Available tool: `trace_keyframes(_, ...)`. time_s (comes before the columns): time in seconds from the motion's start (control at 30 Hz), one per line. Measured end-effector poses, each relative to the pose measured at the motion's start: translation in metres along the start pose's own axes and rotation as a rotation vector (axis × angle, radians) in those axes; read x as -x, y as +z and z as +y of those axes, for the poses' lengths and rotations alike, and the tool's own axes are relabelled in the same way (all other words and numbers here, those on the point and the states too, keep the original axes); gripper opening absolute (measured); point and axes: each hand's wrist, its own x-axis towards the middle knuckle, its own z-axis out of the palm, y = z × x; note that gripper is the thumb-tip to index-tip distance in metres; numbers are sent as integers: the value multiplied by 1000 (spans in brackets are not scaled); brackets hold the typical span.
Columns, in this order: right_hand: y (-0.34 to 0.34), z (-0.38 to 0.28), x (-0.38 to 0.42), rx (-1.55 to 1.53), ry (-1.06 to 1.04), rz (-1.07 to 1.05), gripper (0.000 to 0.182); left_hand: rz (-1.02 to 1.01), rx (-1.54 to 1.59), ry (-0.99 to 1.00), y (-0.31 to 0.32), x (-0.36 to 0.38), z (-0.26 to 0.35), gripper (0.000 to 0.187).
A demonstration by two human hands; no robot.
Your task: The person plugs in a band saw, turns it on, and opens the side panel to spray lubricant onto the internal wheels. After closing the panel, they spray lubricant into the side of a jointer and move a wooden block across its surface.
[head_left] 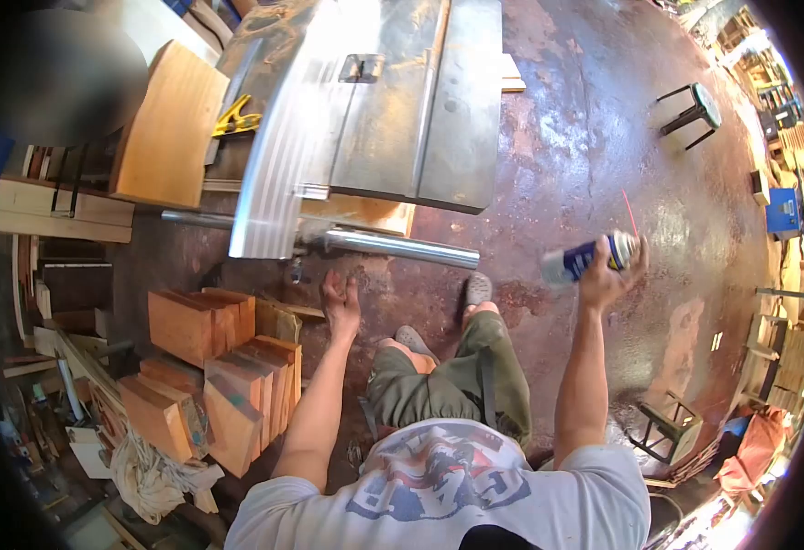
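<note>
My right hand (606, 282) is wrapped around a blue and silver spray can (578, 262), which lies tilted nearly sideways out over the floor. A thin red straw (629, 211) sticks up from its nozzle end. My left hand (341, 302) holds nothing; its fingers are apart and loosely bent. It is just below the round steel rail (402, 247) at the front of a table saw (388, 137). Left of that hand is the front end of the saw's long metal fence (269, 202), with a small fitting (297, 269) beneath it.
Stacked wood blocks (246, 394) stand left of my left arm, beside a bundle of pale rope or cloth (150, 481). A yellow clamp (235, 119) lies beside the fence near a wooden board (171, 128). Two stools (695, 112) stand at the right on the shiny floor (594, 137).
</note>
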Motion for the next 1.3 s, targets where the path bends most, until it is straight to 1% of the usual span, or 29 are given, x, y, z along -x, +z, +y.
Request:
trace_keyframes(0.03,24,12,5,-129,71,-5,71,-35,23,2,11,-11,-1,62)
trace_keyframes(0.1,71,57,18,-36,-103,28,71,-96,70,18,37,-41,8,61)
trace_keyframes(0.13,97,75,26,-105,-121,8,71,-104,111,35,66,-62,-28,57)
trace_keyframes(0.2,148,108,50,-236,-140,-8,70,104,-134,333,96,-118,-17,56)
trace_keyframes(0.23,172,128,64,-287,-144,-22,70,208,0,345,122,-141,-19,56)
trace_keyframes(0.27,193,145,81,-394,-119,-23,70,166,-44,393,122,-147,18,56)
trace_keyframes(0.3,215,159,96,-507,-100,-26,70,135,-104,381,136,-165,19,58)
trace_keyframes(0.37,243,183,129,-599,-66,-49,73,132,-356,455,169,-191,19,64)
trace_keyframes(0.43,259,207,161,-597,-51,-36,73,155,-346,600,203,-202,25,64)
trace_keyframes(0.47,263,218,179,-590,-35,-21,73,125,-341,647,220,-206,25,57)
trace_keyframes(0.5,264,229,194,-579,-24,-3,73,-20,-503,498,236,-204,24,52)
trace_keyframes(0.53,268,245,211,-582,-53,35,73,-58,-570,433,256,-201,21,49)
trace_keyframes(0.57,268,256,227,-671,16,29,73,-94,-635,369,274,-200,18,47)
trace_keyframes(0.63,266,266,249,-556,63,35,72,-94,-708,530,300,-200,4,41)
trace_keyframes(0.67,267,270,255,-567,48,32,71,65,-697,871,315,-210,-15,31)
trace_keyframes(0.7,265,275,260,-574,38,23,70,90,-768,1102,316,-209,-8,21)
trace_keyframes(0.73,263,276,261,-575,82,26,69,-11,-926,1193,317,-211,7,15)
trace_keyframes(0.77,260,273,262,-575,133,22,68,1,-980,1385,313,-215,16,19)
trace_keyframes(0.8,255,273,262,-551,111,24,68,41,-1205,1436,313,-222,23,21)
trace_keyframes(0.83,256,275,262,-585,135,21,68,88,-1434,1482,314,-236,30,24)
trace_keyframes(0.9,257,280,263,-633,185,26,68,-200,-1549,1333,319,-257,36,23)
trace_keyframes(0.93,252,275,259,-604,175,31,68,-369,-1579,1257,327,-258,34,23)
trace_keyframes(0.97,248,272,257,-579,169,35,68,-410,-1585,1175,334,-259,36,21)
trace_keyframes(1.03,245,267,253,-523,162,39,69,-400,-1519,1170,337,-260,33,19)
trace_keyframes(1.07,245,267,253,-548,143,22,69,-396,-1459,1195,334,-260,34,19)
trace_keyframes(1.17,248,265,258,-647,161,-11,69,-385,-1494,1206,331,-257,37,18)
trace_keyframes(1.3,250,262,263,-653,182,-5,69,-297,-1522,1195,336,-250,28,17)
